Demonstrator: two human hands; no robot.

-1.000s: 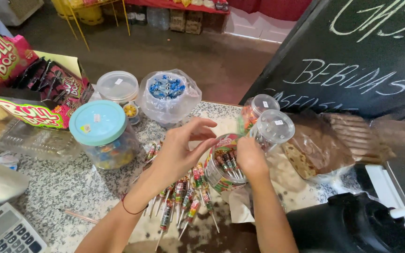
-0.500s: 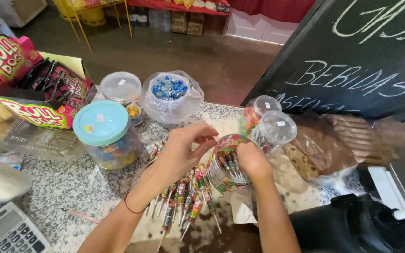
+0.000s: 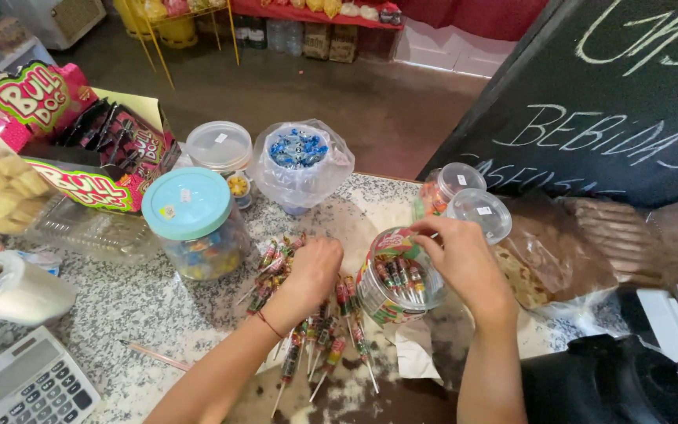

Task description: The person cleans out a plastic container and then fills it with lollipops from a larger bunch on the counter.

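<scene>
- Clearly, our left hand (image 3: 311, 267) was curled down over the loose lollipops (image 3: 308, 330) strewn on the counter (image 3: 119, 306), fingers closing on a few of them near the top of the pile.
- Our right hand (image 3: 464, 263) gripped the rim of the open lollipop jar (image 3: 398, 275), which lay tilted toward us, just beside the pile, with several lollipops already inside.
- To do this well, we judged, the sticks should be gathered all pointing one way, and the jar kept tilted and steady so they slid in without snagging on the rim.
- The lollipops were thin pale sticks with small heads in shiny, crinkled, many-coloured wrappers; they looked light and slippery, so a small bunch would hold better than a large one.
- The jar was clear plastic, round, with a bright printed label.
- The counter was speckled grey stone, hard and smooth.
- Nearby stood a round jar with a pale blue lid (image 3: 190, 208), a bag-lined tub of blue sweets (image 3: 298, 149) and a grey calculator (image 3: 29, 385).
</scene>
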